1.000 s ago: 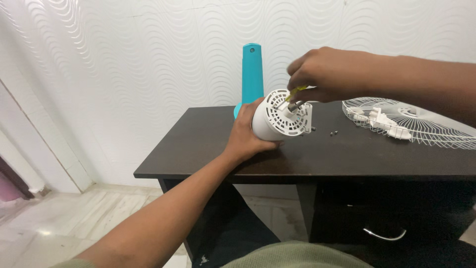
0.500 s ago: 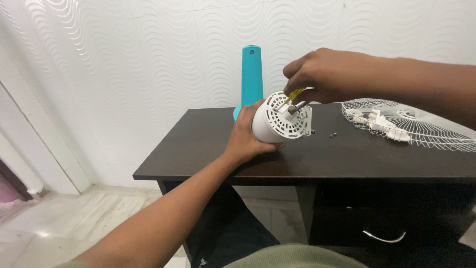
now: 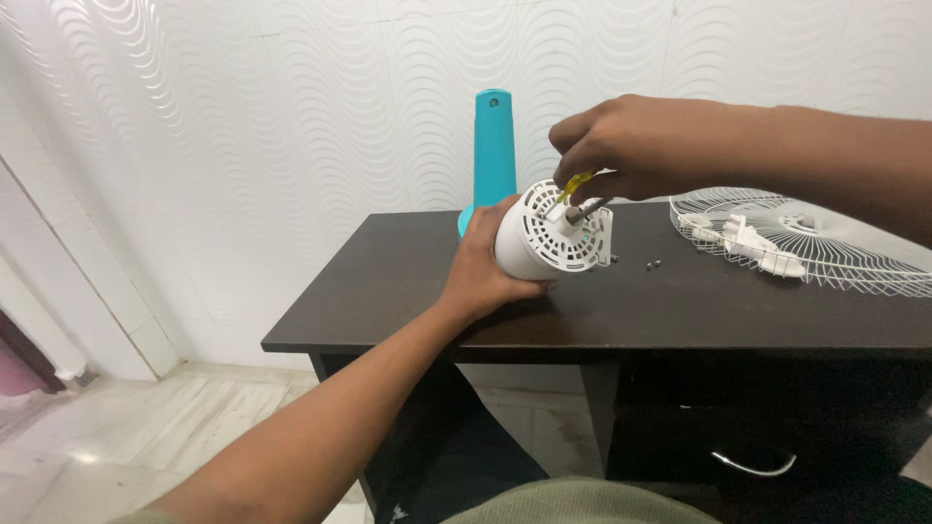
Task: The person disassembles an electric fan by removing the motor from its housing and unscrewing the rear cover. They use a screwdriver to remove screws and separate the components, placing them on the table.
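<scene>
**Firmly Held: Fan Motor Housing Gripped on Dark Desk**

Firmly clasped at the near edge of a dark wooden desk [image 3: 408,281], a white cylindrical fan motor housing [image 3: 544,238] is seen tilted, its slotted round face turned up and to the right. The housing's rear body is wrapped by the left hand [image 3: 482,264], fingers closed around it from the side. Above the slotted face, the right hand [image 3: 636,146] is held closed, and a small yellow-handled screwdriver [image 3: 575,186] is pinched in its fingers, the tip set against the centre of the face beside a short metal shaft [image 3: 580,212]. Just to the right of the housing, a few small dark screws [image 3: 651,261] are seen lying loose on the desktop. Further right, a white wire fan guard [image 3: 825,247] is laid flat, with a white plastic piece [image 3: 752,238] resting on its mesh. Behind the housing, near the wavy-patterned white wall [image 3: 291,116], a teal conical stand [image 3: 493,155] is stood upright. A curved metal drawer handle [image 3: 748,468] is visible on the desk front below.
</scene>
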